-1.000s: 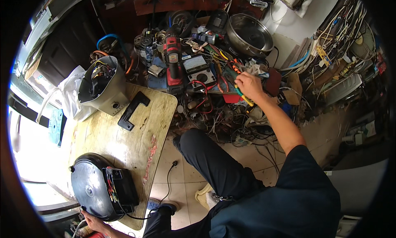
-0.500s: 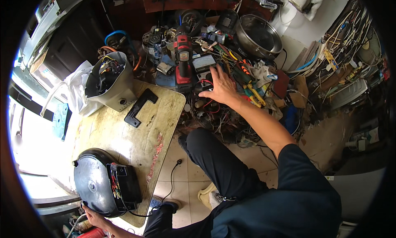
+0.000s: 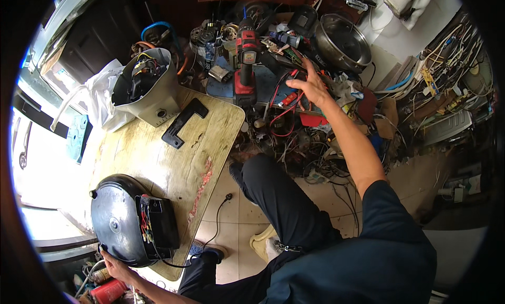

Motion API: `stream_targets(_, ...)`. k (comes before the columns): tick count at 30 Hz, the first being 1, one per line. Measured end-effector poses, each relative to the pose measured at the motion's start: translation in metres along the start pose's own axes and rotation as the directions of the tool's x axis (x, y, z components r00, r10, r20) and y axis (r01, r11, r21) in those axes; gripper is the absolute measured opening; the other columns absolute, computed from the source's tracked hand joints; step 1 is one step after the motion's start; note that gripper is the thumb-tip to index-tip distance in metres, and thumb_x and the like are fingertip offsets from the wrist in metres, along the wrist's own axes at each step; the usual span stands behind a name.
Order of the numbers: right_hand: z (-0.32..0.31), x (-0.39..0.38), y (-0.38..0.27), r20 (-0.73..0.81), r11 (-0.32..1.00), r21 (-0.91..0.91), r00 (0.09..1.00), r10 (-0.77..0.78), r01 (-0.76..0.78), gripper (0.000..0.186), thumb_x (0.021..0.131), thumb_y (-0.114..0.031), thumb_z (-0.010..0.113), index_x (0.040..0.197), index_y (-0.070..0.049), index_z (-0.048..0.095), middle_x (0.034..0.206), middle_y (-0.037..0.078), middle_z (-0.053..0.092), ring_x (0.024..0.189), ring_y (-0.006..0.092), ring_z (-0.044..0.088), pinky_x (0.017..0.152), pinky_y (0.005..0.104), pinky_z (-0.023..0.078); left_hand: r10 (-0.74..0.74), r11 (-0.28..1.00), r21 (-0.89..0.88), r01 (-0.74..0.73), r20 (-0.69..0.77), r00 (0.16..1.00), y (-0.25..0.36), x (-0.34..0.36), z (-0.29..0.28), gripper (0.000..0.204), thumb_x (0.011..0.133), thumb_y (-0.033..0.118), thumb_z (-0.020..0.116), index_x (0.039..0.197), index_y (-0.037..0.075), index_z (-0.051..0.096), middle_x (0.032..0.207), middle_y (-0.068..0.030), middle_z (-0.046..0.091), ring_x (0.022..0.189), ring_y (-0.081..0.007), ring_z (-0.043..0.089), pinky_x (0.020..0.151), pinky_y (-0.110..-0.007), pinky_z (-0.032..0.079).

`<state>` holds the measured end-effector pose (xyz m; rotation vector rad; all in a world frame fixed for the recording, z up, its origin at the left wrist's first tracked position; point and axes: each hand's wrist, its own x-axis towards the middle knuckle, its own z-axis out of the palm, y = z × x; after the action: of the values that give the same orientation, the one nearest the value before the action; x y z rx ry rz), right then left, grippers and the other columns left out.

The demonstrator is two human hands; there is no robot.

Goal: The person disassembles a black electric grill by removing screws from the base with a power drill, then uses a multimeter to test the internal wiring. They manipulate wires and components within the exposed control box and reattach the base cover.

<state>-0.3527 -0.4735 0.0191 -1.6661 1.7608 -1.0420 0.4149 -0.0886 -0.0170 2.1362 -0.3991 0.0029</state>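
At the lower left of the table lies a round, shiny black appliance housing, with a side box holding coloured wires and a black cord. My left hand grips its near left rim; some fingers are hidden beneath the edge. Over the cluttered bench, my right hand is stretched out with thumb and fingers apart, among dark tools and red leads. What lies under its fingers is partly hidden. A red and black cordless drill stands upright left of that hand.
The worn yellowish table carries a black bracket-shaped part and a grey appliance body with wiring inside. A metal pot sits at the back right, near bundled cables. The cord's plug hangs past the table edge.
My right hand has shifted right across the bench. A screened device and yellow-handled pliers no longer show where they lay; blue surface and a red piece appear there. My left hand stays on the housing.
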Motion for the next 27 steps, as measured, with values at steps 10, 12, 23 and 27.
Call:
stream_targets(10,0.019,-0.019,0.009,-0.100,1.000,0.007,0.995,0.030,-0.029,0.122,0.076,-0.051,0.086,0.170,-0.001,0.026,0.171,0.026,0.036,0.157,0.0409,0.039,0.126,0.0469,0.034,0.026,1.000,0.016,-0.026,-0.001,1.000,-0.006,0.002,0.001,0.068,0.108,0.057,0.064,0.137,-0.004,0.072,0.129,-0.0197,0.078,0.110,-0.0264,0.073,0.096,-0.036,0.058)
stream_targets(12,0.035,-0.030,-0.001,-0.141,0.987,-0.162,0.990,-0.019,-0.004,0.120,0.078,-0.050,0.086,0.169,-0.001,0.026,0.171,0.026,0.035,0.156,0.0424,0.039,0.126,0.0486,0.036,0.022,0.999,0.025,-0.021,-0.015,1.000,-0.007,0.004,0.000,0.067,0.108,0.057,0.064,0.137,-0.003,0.072,0.129,-0.0194,0.078,0.110,-0.0268,0.074,0.096,-0.036,0.058)
stream_targets(23,0.110,-0.042,-0.018,-0.208,0.813,-0.582,0.966,-0.156,0.006,0.111,0.077,-0.040,0.093,0.160,0.000,0.030,0.162,0.024,0.038,0.136,0.0478,0.047,0.114,0.0588,0.045,0.019,0.997,0.082,-0.013,-0.064,0.998,-0.008,0.003,0.007,0.066,0.105,0.059,0.067,0.131,0.000,0.077,0.122,-0.0178,0.080,0.106,-0.0270,0.075,0.093,-0.038,0.059)
stream_targets(27,0.100,-0.051,-0.007,-0.219,0.849,-0.515,0.939,-0.266,0.120,0.119,0.080,-0.049,0.093,0.164,0.002,0.027,0.166,0.030,0.033,0.146,0.0498,0.042,0.119,0.0584,0.041,0.023,0.993,0.119,-0.017,-0.052,0.998,-0.015,0.009,0.002,0.066,0.108,0.057,0.061,0.136,-0.002,0.073,0.131,-0.0185,0.077,0.115,-0.0293,0.074,0.099,-0.038,0.057)
